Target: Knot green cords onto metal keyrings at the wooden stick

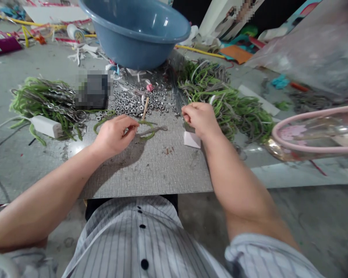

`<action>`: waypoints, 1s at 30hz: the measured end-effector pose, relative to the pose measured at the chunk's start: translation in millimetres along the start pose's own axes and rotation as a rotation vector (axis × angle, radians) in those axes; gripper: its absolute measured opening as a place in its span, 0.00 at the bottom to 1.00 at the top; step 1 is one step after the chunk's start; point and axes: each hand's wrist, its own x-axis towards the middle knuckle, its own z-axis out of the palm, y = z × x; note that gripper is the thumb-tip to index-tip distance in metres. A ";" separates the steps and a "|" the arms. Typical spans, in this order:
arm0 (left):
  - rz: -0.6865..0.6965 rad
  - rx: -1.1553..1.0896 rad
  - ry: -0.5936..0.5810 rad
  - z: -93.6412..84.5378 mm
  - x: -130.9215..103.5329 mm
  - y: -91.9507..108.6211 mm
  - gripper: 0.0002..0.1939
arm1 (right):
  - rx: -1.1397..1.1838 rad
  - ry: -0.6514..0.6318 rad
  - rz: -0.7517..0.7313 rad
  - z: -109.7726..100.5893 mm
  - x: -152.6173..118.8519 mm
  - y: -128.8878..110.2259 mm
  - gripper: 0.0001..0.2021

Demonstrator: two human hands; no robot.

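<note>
My left hand (114, 135) is closed in a pinch on a green and grey cord (152, 131). The cord lies in a loop on the board, and its grey looped end sticks out to the right of the fingers. My right hand (201, 117) is closed, with the fingers curled together beside a bundle of thin dark wires (178, 94); what it grips, if anything, is too small to make out. Between and beyond the hands lie many small metal rings (124, 102) and a short wooden stick (145, 109). A small white block (192, 139) sits just below my right hand.
A large blue basin (139, 42) stands behind the rings. Green and grey cord piles lie left (42, 94) and right (234, 104). A white charger (46, 126) with a cable is at left, near a dark box (94, 92). A pink-rimmed clear case (316, 131) stands at right.
</note>
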 end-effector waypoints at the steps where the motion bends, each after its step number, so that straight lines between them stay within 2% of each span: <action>1: -0.002 -0.003 0.002 0.1 0.0 -0.1 0.13 | 0.201 -0.111 0.089 1.1 -5.4 -4.5 0.10; 3: -0.014 -0.016 0.008 0.2 0.1 0.1 0.13 | 0.506 -0.307 0.186 4.1 -16.4 -12.4 0.09; 5: -0.036 -0.044 0.014 0.0 0.3 1.4 0.12 | 0.703 -0.484 0.150 7.3 -26.0 -17.5 0.10; 7: -0.068 -0.090 0.007 -0.5 0.7 3.8 0.12 | 0.797 -0.635 0.100 9.6 -33.3 -19.6 0.10; 13: -0.155 -0.239 -0.071 -1.6 1.5 8.4 0.12 | 0.826 -1.034 0.053 12.4 -51.1 -21.4 0.10; 17: -0.137 -0.357 -0.122 -3.0 2.0 8.3 0.13 | 0.652 -1.294 0.012 17.4 -65.7 -27.4 0.08; 20: -0.110 -0.456 -0.209 -4.8 1.7 10.3 0.13 | 0.473 -1.312 -0.117 23.4 -72.1 -30.0 0.07; 24: -0.092 -0.594 -0.298 -3.3 0.0 14.4 0.14 | 0.246 -1.137 -0.244 30.2 -74.4 -27.6 0.06; 27: -0.122 -0.650 -0.267 1.4 -1.0 16.9 0.13 | 0.167 -1.011 -0.284 33.8 -74.4 -23.3 0.07; 30: -0.179 -0.645 -0.152 4.7 -0.6 18.3 0.10 | 0.154 -0.938 -0.328 37.1 -72.8 -19.2 0.11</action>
